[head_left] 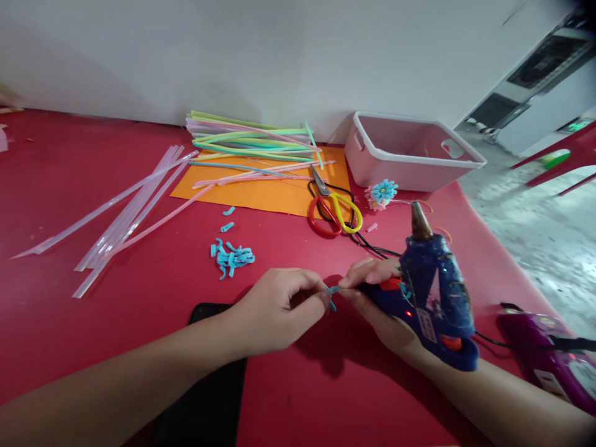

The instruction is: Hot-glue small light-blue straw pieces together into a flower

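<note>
A short blue pipe cleaner piece (333,290) with a bent end is pinched between both hands over the table. My left hand (286,307) is closed, thumb and forefinger on its left end. Fingertips of my right hand (367,282) meet its other end. The handle of a dark blue hot glue gun (437,292) lies in the right palm, its nozzle tilted up and away; a small red light glows on it. Left of the hands lies a bundle of blue pipe cleaner loops (234,257), with two small blue pieces (227,227) behind it.
Behind are pipe cleaners (251,139) on an orange sheet (270,202), scissors (333,208), a flower (384,189) and a pink bin (410,171). Clear glue sticks (135,208) lie left. A black phone-like slab (209,385) is under my left arm; a purple device (544,354) sits right.
</note>
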The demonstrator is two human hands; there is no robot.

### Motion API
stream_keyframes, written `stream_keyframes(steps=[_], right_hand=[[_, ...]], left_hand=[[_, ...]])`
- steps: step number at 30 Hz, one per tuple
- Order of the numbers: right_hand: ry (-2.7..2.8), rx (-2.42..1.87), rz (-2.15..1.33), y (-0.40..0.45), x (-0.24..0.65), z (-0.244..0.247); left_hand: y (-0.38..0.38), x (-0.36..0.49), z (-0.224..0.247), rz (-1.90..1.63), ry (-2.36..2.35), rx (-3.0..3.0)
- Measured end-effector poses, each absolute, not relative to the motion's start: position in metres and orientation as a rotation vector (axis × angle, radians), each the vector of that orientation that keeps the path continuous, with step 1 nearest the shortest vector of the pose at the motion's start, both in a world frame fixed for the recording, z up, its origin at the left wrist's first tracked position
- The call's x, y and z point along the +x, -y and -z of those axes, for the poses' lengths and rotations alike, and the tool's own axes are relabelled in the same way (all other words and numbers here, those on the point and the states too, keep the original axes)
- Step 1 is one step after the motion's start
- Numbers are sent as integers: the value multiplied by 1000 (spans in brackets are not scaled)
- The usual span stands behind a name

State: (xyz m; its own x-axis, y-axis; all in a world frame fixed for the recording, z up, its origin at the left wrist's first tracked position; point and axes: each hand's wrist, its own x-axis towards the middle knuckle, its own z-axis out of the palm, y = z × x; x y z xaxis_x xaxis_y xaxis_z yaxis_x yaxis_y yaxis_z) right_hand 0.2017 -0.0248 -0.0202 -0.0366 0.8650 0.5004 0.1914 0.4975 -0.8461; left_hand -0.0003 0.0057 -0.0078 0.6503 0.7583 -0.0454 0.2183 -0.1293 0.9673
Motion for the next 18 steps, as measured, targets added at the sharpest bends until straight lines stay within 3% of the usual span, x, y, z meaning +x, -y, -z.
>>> stream_keyframes(steps=[7,14,18], right_hand=[[1557,-942,-718,30,205,29],[1675,-1204,-550,35,217,34],[1879,-1144,-581,35,222,19]], left_hand=[[-7,0,1,-570,-815,1721],[-7,-2,-1,-892,-1024,1617],[-7,-4,-1,-1000,-1044,1570]])
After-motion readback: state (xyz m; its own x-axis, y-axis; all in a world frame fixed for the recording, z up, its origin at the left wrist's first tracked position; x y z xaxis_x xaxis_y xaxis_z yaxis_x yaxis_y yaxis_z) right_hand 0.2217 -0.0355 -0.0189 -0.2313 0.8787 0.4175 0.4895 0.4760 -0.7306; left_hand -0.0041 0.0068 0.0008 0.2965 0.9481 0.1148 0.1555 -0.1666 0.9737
